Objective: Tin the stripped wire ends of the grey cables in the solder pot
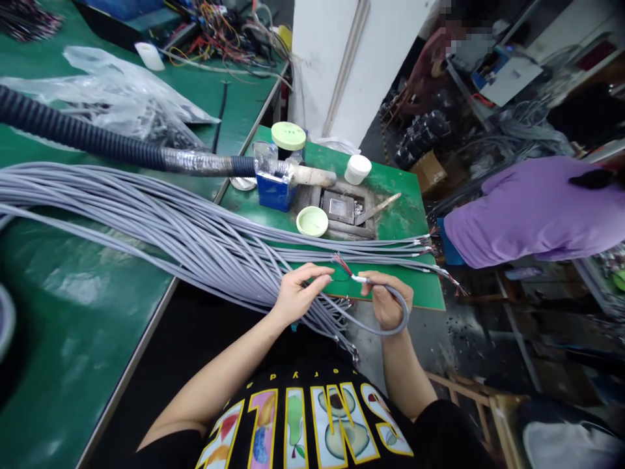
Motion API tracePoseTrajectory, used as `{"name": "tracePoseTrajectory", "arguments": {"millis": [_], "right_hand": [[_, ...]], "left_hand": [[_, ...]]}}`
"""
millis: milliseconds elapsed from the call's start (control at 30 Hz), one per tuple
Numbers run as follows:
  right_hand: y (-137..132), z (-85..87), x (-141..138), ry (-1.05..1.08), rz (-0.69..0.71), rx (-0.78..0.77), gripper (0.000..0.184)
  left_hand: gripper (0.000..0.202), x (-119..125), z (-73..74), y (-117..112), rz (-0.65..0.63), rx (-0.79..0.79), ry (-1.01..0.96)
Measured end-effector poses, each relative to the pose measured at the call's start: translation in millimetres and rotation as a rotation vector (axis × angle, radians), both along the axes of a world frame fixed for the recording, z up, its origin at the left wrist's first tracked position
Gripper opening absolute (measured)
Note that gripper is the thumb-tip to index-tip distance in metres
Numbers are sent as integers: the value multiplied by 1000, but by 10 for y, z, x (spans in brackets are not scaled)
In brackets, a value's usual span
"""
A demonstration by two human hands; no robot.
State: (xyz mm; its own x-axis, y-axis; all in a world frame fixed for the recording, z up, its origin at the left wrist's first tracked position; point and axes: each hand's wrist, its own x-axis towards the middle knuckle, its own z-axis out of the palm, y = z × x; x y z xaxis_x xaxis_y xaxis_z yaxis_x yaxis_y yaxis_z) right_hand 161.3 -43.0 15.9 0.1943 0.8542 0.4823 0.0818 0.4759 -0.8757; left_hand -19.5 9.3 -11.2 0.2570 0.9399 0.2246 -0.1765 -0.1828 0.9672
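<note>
My right hand (387, 298) is closed round the end of one grey cable (390, 329), which loops below the hand. Thin coloured wires (342, 264) fan out of its stripped end. My left hand (297, 293) pinches one of these fine wires between thumb and fingers, just left of the cable end. Both hands hover over the front edge of a small green table (405, 215). A thick bundle of several grey cables (146, 215) runs from the left across the bench and passes under my left hand.
A metal solder pot (342, 210) with a scraper (378, 208), a blue box (273, 189), white jars (358, 169) and a pale green lid (312, 221) stand on the small table. A black corrugated hose (73, 133) crosses the big green bench. A person in purple (532, 208) bends at the right.
</note>
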Motion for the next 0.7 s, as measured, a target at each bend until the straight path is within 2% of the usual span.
{"name": "tracePoseTrajectory", "arguments": {"millis": [133, 233, 367, 467, 700], "right_hand": [[-72, -18, -22, -22, -1, 20, 18], [-120, -25, -55, -51, 5, 18, 19], [-158, -52, -105, -72, 4, 49, 23], [-175, -78, -122, -80, -5, 48, 24], [-196, -102, -134, -93, -25, 17, 22]], "left_hand": [[20, 114, -43, -74, -130, -191, -108], [28, 202, -71, -125, -216, -371, -264], [32, 279, -30, -167, -285, -574, -429], [31, 293, -5, -166, -318, -607, -457], [31, 290, -69, -159, -322, -607, -499]]}}
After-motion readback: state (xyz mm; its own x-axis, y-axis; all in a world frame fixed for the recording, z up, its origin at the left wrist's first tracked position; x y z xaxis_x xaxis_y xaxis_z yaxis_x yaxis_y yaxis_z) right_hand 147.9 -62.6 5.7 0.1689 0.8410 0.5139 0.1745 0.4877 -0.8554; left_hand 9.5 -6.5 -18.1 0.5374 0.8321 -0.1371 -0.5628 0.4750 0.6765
